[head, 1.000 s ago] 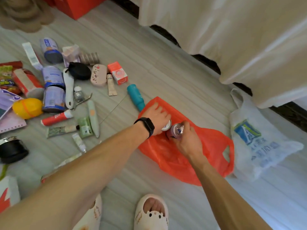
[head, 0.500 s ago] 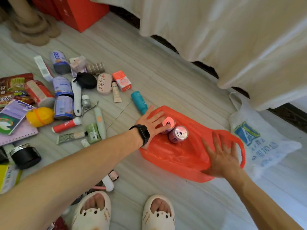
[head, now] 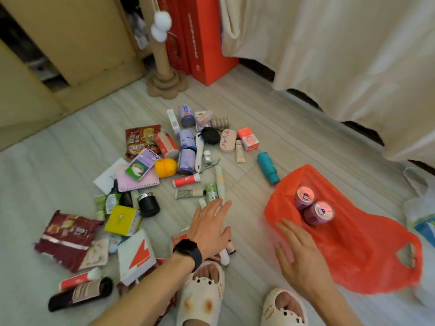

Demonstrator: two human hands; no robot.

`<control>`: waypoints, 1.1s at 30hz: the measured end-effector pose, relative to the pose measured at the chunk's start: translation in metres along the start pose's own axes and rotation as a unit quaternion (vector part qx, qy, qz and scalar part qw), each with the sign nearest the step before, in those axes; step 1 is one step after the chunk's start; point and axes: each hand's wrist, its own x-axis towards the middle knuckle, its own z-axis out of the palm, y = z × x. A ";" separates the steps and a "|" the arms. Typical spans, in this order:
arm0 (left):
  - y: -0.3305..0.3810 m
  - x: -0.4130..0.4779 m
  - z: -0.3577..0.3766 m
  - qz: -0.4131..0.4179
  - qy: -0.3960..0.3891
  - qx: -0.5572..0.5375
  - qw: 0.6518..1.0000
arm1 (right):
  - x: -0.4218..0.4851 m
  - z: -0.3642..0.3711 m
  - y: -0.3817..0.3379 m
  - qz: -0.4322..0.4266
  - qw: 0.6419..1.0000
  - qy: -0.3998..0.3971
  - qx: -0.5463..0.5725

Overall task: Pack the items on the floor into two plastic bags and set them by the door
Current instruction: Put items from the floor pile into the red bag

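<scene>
The left hand (head: 209, 228), wearing a black watch (head: 188, 251), is hovering flat and released, fingers spread, over the near edge of the scattered items (head: 187, 158) lying on the floor (head: 259, 109); the right hand (head: 299, 252) is also lying open, fingers straight, at the near corner of the red plastic bag (head: 357, 255), grasping nothing; two cans (head: 310, 205) are lying side by side at the bag's upper end, touching each other; a teal bottle (head: 268, 167) is lying just beside the bag; the white plastic bag (head: 421, 220) is sitting at the right edge.
</scene>
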 end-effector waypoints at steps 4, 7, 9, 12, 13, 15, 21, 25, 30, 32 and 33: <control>-0.069 -0.047 0.012 -0.125 -0.058 0.015 0.990 | -0.001 0.057 -0.025 0.024 0.989 -0.148 0.020; -0.099 -0.061 0.015 -0.154 -0.082 0.025 0.984 | 0.008 0.099 -0.025 0.022 0.967 -0.255 -0.010; -0.108 -0.059 0.016 -0.142 -0.112 0.028 0.983 | 0.020 0.120 -0.026 0.029 0.957 -0.287 -0.034; -0.109 -0.049 0.021 -0.117 -0.151 0.035 0.981 | 0.038 0.145 -0.026 0.035 0.940 -0.334 -0.065; -0.108 -0.043 0.023 -0.109 -0.159 0.046 0.980 | 0.043 0.151 -0.026 0.035 0.935 -0.346 -0.073; -0.105 -0.033 0.027 -0.095 -0.168 0.076 0.978 | 0.051 0.160 -0.023 0.043 0.930 -0.358 -0.074; -0.095 -0.016 0.038 -0.100 -0.167 0.115 0.974 | 0.046 0.169 -0.021 0.048 0.940 -0.313 -0.130; -0.097 -0.014 0.031 -0.115 -0.182 0.075 0.974 | 0.041 0.165 -0.021 0.067 0.941 -0.294 -0.150; -0.097 -0.019 0.007 -0.134 -0.161 0.017 0.978 | 0.045 0.137 -0.018 0.145 0.970 -0.193 0.011; -0.094 -0.021 -0.007 -0.129 -0.141 -0.013 0.981 | 0.039 0.113 -0.023 0.224 0.947 -0.139 0.184; -0.090 -0.021 -0.015 -0.127 -0.127 -0.028 0.983 | 0.034 0.101 -0.025 0.246 0.926 -0.108 0.265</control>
